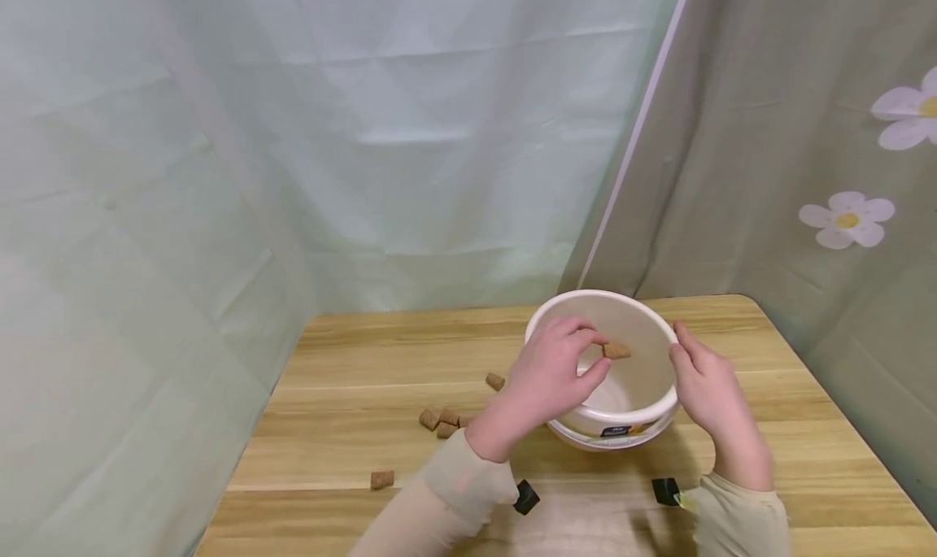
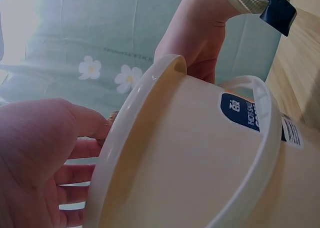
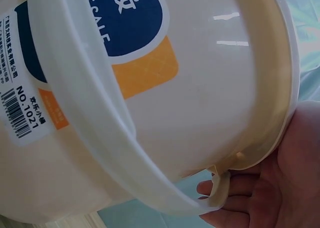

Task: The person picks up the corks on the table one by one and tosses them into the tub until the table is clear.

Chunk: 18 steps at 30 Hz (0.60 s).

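Cream sleeves [image 1: 461,485], seemingly ribbed cuffs [image 2: 244,1], dark wrist attachments [image 1: 525,498]

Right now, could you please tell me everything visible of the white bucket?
The white bucket looks plastic, round and open-topped, with a thick rim, a pale handle in front, and a blue and orange label and barcode sticker on its wall. Whether it tilts or sits flat on the wooden table is unclear. The right hand holds its side at the rim. The left hand pinches a cork piece at the opening; whether either touches the bucket is unclear.
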{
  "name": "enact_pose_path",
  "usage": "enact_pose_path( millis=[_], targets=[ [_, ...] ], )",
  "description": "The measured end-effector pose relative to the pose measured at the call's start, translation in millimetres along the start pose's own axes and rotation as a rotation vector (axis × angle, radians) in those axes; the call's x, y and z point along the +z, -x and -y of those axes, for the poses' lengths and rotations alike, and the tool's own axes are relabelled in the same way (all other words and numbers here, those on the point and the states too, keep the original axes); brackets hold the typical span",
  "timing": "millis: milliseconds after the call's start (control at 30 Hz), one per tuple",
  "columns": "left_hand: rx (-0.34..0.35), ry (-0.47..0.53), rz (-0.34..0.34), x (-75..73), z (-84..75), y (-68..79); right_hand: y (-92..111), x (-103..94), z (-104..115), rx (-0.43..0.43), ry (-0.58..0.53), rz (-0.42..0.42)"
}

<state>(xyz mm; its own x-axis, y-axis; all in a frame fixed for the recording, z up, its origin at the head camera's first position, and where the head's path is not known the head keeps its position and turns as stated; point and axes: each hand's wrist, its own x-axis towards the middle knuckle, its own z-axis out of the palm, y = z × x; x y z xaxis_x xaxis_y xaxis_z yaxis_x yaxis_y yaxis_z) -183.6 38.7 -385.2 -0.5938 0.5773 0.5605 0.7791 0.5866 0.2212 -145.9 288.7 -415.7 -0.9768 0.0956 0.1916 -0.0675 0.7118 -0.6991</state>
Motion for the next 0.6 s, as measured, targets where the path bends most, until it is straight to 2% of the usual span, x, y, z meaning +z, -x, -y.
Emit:
enact_pose_path(
  millis=[200,367,600],
  targets=[
    [-0.02,-0.018,0.022,5.5,-4.3,-7.3,-0.2,-0.1,1.0,-0.006,0.003,-0.004],
    [-0.045,-0.007,0.042,6.6,-3.5,-6.8,-0.2,-0.3,1.3,-0.002,0.003,0.006],
    [-0.042,0.008,0.0,8.3,2.0,-3.0,-0.5,-1.3,0.4,0.007,0.001,0.016]
  ],
)
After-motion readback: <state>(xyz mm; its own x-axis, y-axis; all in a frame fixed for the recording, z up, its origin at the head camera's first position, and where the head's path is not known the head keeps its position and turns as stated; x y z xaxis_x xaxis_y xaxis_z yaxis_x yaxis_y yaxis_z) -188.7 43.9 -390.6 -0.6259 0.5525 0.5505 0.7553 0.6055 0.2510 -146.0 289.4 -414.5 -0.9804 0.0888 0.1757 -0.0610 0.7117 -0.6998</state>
